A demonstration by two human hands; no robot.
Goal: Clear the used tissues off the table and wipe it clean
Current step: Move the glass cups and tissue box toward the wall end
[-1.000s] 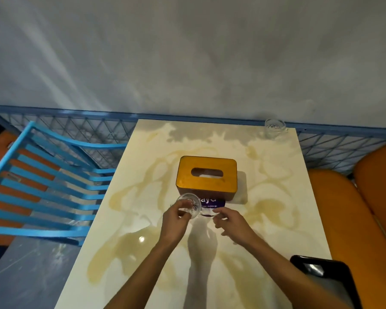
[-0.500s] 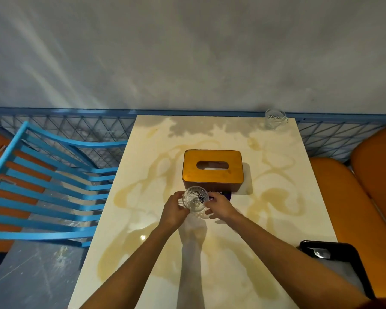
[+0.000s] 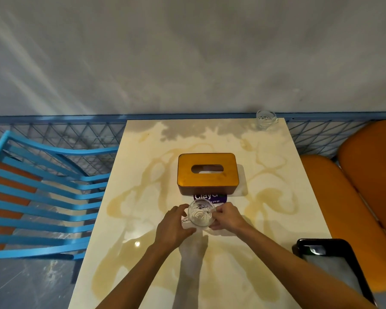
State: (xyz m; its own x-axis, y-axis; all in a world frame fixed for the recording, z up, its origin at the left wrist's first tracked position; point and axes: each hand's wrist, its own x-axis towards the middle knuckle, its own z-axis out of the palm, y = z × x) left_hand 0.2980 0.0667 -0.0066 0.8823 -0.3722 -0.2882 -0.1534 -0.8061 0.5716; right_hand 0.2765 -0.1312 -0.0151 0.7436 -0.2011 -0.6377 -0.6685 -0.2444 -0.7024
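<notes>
Our left hand (image 3: 173, 226) curls round the handle side of the glass mug (image 3: 200, 213); our right hand (image 3: 226, 216) pinches its wall. Probably we're moving it aside (the table (image 3: 143, 219) wants wiping).

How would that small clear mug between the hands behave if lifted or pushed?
The glass mug looks rigid and probably breakable if dropped. Its patterned wall and handle likely help the left hand and right hand hold it. Short and wide, it seems unlikely to tip, though it may slide on the glossy table.
</notes>
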